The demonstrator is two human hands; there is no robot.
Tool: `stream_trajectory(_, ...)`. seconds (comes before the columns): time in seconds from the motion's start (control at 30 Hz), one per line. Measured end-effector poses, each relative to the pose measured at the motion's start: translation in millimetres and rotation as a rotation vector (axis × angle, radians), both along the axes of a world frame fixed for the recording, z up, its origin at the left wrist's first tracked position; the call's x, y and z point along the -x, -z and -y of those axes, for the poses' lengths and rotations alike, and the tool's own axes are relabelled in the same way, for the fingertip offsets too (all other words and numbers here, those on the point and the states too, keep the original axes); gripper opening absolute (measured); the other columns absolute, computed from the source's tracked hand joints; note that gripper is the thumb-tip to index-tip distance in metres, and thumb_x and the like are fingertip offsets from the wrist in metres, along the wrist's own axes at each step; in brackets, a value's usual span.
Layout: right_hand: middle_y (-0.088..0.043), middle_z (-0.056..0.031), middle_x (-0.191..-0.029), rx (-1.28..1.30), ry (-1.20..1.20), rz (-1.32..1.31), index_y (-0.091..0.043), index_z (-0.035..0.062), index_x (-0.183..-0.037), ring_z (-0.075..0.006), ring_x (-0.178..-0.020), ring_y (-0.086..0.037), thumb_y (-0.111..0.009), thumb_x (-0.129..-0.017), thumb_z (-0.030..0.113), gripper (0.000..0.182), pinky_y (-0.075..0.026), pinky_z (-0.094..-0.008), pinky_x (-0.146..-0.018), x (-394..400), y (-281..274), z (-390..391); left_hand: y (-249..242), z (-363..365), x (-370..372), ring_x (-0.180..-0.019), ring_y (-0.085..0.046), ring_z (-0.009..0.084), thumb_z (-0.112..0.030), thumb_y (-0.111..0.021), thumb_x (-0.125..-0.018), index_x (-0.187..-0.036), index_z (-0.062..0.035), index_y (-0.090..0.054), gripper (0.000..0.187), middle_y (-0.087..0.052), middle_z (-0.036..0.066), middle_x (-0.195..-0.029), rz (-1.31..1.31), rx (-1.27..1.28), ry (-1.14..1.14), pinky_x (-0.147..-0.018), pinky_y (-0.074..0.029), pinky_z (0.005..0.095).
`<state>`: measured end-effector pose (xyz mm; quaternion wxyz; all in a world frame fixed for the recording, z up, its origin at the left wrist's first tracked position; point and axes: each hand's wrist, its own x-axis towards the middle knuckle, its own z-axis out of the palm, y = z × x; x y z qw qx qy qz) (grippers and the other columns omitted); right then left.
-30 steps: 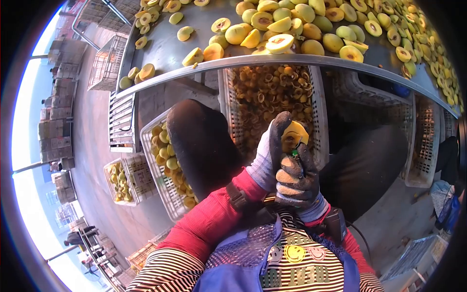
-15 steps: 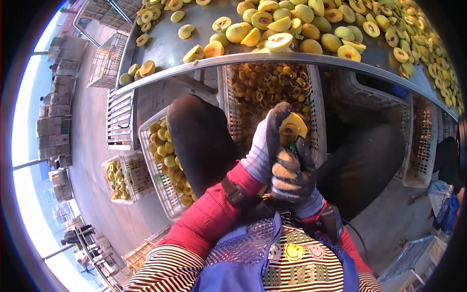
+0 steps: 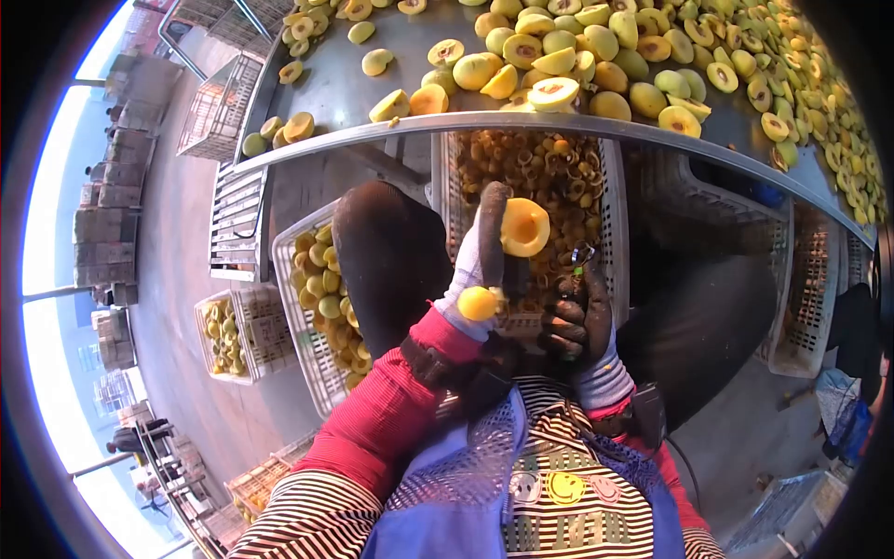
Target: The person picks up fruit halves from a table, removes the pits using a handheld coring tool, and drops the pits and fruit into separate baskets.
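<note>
My gloved left hand [image 3: 486, 247] holds a yellow fruit half [image 3: 525, 227] with its hollow centre facing up. A smaller yellow-orange piece [image 3: 479, 304] shows against the glove near the left wrist; whether it is held or falling I cannot tell. To the right, my gloved right hand [image 3: 579, 321] is closed around a small tool [image 3: 579, 262] with a green part and a metal loop at its tip. The tool and the fruit half are apart. Below both hands stands a crate [image 3: 616, 210] with many brownish-orange scraps.
Ahead, a metal table [image 3: 345, 73] bears many halved fruits. A white crate of fruit [image 3: 296, 341] stands left of my knee [image 3: 386, 233], with a smaller crate [image 3: 265, 335] beyond it. More crates [image 3: 808, 279] stand at the right.
My hands have moved apart, the left slightly left with the fruit half, the right lower with the tool. The fruit's hollow now shows fully, and the small yellow-orange piece has appeared near the left wrist.
</note>
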<state>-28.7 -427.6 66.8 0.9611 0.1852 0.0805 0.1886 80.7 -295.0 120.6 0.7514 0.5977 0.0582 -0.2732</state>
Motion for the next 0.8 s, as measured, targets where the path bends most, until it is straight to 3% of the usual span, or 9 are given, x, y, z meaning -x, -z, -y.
stream_trajectory(0.07,-0.024,0.0054,-0.05,0.375,-0.045,-0.163,-0.058,0.0089,-0.093,-0.0069,-0.035,-0.022,-0.033,-0.097,0.054,0.052,-0.019,-0.0227,-0.029,-6.3,-19.7,3.4,-3.9,-4.9,-6.9,-0.068,-0.054,0.0108,-0.043,-0.049,-0.095,-0.091,-0.009,-0.059,0.035,-0.056,0.0,-0.078,-0.269,0.221,-0.113,-0.057,-0.044,0.0265)
stream_trajectory(0.13,-0.026,0.0066,-0.05,0.431,-0.04,-0.165,-0.057,0.0121,-0.09,-0.0074,-0.034,-0.022,-0.043,-0.095,0.051,0.042,-0.018,-0.024,-0.029,-7.2,-16.5,2.6,-11.3,-8.3,-0.5,-0.078,-0.055,0.0101,-0.036,-0.049,-0.097,-0.098,-0.0044,-0.06,0.033,-0.058,0.002,-0.086,0.204,-0.262,-0.12,-0.07,-0.046,0.0247)
stream_trajectory(0.23,-0.026,0.0077,-0.049,0.446,-0.129,-0.246,-0.059,0.0135,-0.088,-0.0065,-0.033,-0.022,-0.047,-0.09,0.059,0.047,-0.017,-0.0231,-0.03,-6.5,1.7,3.3,-37.2,-44.4,5.3,-0.101,-0.055,0.0165,-0.017,-0.044,-0.098,-0.115,0.0,-0.058,0.028,-0.061,0.01,-0.109,0.709,-0.435,-0.26,-0.089,-0.043,0.028)
stream_trajectory(0.3,-0.027,0.0077,-0.049,0.43,-0.133,-0.229,-0.059,0.0135,-0.087,-0.0064,-0.033,-0.022,-0.047,-0.09,0.06,0.049,-0.018,-0.0226,-0.031,-5.0,1.7,5.3,-44.2,-104.4,3.8,-0.1,-0.057,0.0184,-0.016,-0.044,-0.097,-0.112,0.0027,-0.06,0.029,-0.062,0.012,-0.108,0.791,-0.801,-0.465,-0.09,-0.043,0.03)
stream_trajectory(0.33,-0.027,0.0077,-0.049,0.415,-0.152,-0.229,-0.06,0.0135,-0.086,-0.0064,-0.033,-0.022,-0.047,-0.089,0.062,0.05,-0.018,-0.0222,-0.031,-3.0,4.7,6.6,-57.1,-126.6,-10.6,-0.095,-0.059,0.0192,-0.019,-0.046,-0.097,-0.111,0.0039,-0.06,0.03,-0.063,0.011,-0.106,0.785,-0.601,-0.521,-0.087,-0.045,0.0303)
stream_trajectory(0.37,-0.028,0.0063,-0.053,0.278,-0.095,-0.099,-0.061,0.0075,-0.102,-0.0079,-0.04,-0.027,-0.036,-0.095,0.057,0.056,-0.025,-0.0257,-0.035,2.1,21.3,7.6,-58.8,-162.7,-18.7,-0.09,-0.061,0.0185,-0.024,-0.05,-0.096,-0.111,0.002,-0.061,0.032,-0.064,0.012,-0.102,0.738,-0.813,-0.436,-0.083,-0.047,0.0308)
stream_trajectory(0.47,-0.027,0.006,-0.052,0.421,-0.113,-0.221,-0.062,0.0072,-0.097,-0.0077,-0.039,-0.027,-0.037,-0.095,0.057,0.055,-0.025,-0.0254,-0.035,-3.1,8.6,5.4,-74.9,-214.8,-39.6,-0.087,-0.065,0.0261,-0.034,-0.059,-0.089,-0.104,-0.0062,-0.067,0.032,-0.065,0.017,-0.096,0.369,-1.825,0.08,-0.077,-0.05,0.0349)
stream_trajectory(0.6,-0.047,0.0028,-0.055,0.855,-0.178,-0.412,-0.061,0.0088,-0.093,-0.0095,-0.039,-0.04,-0.042,-0.095,0.052,0.047,-0.033,-0.0245,-0.035,-13.5,-12.2,-8.9,-88.7,-143.0,-97.5,-0.082,-0.065,0.0298,-0.033,-0.061,-0.088,-0.095,-0.0045,-0.067,0.03,-0.066,0.015,-0.087,0.893,-1.231,-0.156,-0.073,-0.049,0.0361)
stream_trajectory(0.8,-0.057,-0.0005,-0.066,0.675,-0.171,-0.363,-0.06,0.012,-0.109,-0.0126,-0.044,-0.047,-0.047,-0.094,0.048,0.041,-0.044,-0.0278,-0.04,-10.2,11.9,-0.9,-21.5,-79.4,-259.1,-0.108,-0.059,0.0296,-0.066,-0.062,-0.072,-0.116,-0.0121,-0.058,0.07,-0.063,0.016,-0.112,0.534,-1.642,0.537,-0.091,-0.045,0.0384)
